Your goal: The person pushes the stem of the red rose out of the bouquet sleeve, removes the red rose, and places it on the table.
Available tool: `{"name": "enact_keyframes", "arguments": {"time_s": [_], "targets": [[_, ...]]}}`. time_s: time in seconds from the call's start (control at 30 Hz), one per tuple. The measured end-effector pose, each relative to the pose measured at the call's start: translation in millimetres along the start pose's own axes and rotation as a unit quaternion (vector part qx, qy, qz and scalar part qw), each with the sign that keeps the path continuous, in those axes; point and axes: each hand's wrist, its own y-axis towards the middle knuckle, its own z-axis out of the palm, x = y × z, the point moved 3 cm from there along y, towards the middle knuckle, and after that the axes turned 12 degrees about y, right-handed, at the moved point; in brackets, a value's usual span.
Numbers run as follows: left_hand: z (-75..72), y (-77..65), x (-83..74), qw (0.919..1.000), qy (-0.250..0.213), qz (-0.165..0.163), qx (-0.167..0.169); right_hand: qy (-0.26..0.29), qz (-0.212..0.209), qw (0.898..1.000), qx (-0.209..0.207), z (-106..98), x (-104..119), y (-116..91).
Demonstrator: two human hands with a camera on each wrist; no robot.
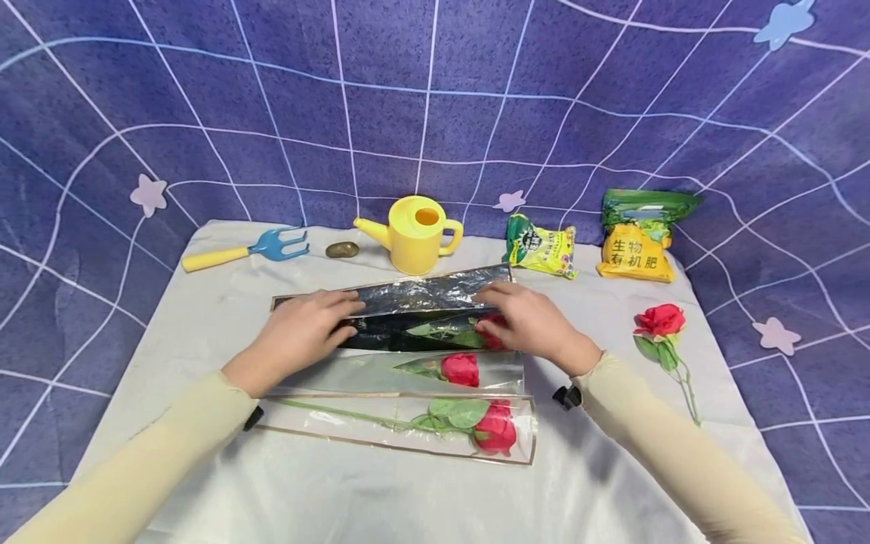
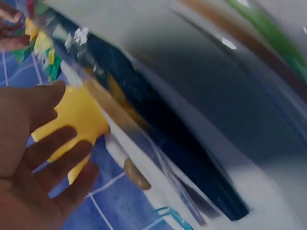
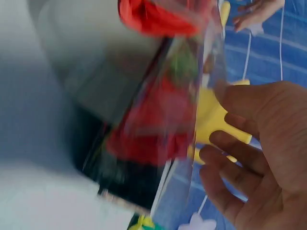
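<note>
My left hand (image 1: 299,340) lies over the left part of two dark flower sleeves, fingers extended and relaxed. At their right end is my right hand (image 1: 533,321), fingers loosely spread; in the right wrist view its thumb is right at the edge of the clear film. The farther sleeve (image 1: 414,295) is shiny and dark; the nearer black sleeve (image 1: 381,334) contains a red rose (image 3: 153,124), partly hidden by my right hand in the head view. Closer to me lie a pale sleeve (image 1: 367,372) with a red rose (image 1: 461,369) and a clear sleeve (image 1: 319,429) with a long-stemmed rose (image 1: 496,428).
Along the back stand a blue hand fork (image 1: 275,245) with yellow handle, a brown stone (image 1: 342,249), a yellow watering can (image 1: 416,245), a small green-yellow packet (image 1: 540,245) and a fertilizer bag (image 1: 639,245). A loose red rose (image 1: 661,321) lies at the right.
</note>
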Motion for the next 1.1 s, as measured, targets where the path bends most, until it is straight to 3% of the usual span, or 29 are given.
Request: {"name": "enact_keyframes", "arguments": {"time_s": [0.1,0.17,0.37,0.53,0.93,1.1], "targets": [[8.3,2.1,-8.8,0.9991,0.011,0.034,0.020,-0.005,-0.024,0.999,0.027,10,9,4],[15.8,1.4,-10.2,0.9984,0.008,0.041,0.037,-0.006,-0.026,0.999,0.044,16,11,7],[32.4,0.6,-8.1,0.9955,-0.004,0.031,0.090,0.002,-0.011,0.997,0.073,25,2,8],[39.9,-1.8,-2.2,0.9943,-0.001,0.022,0.105,0.013,-0.003,0.996,0.088,28,-6,8],[41.0,-2.1,2.1,0.9962,0.018,0.024,0.082,0.026,-0.002,0.995,0.097,30,-10,9],[42.2,-1.8,2.4,0.9979,0.013,0.034,0.053,0.041,0.000,0.995,0.093,32,-15,9]]}}
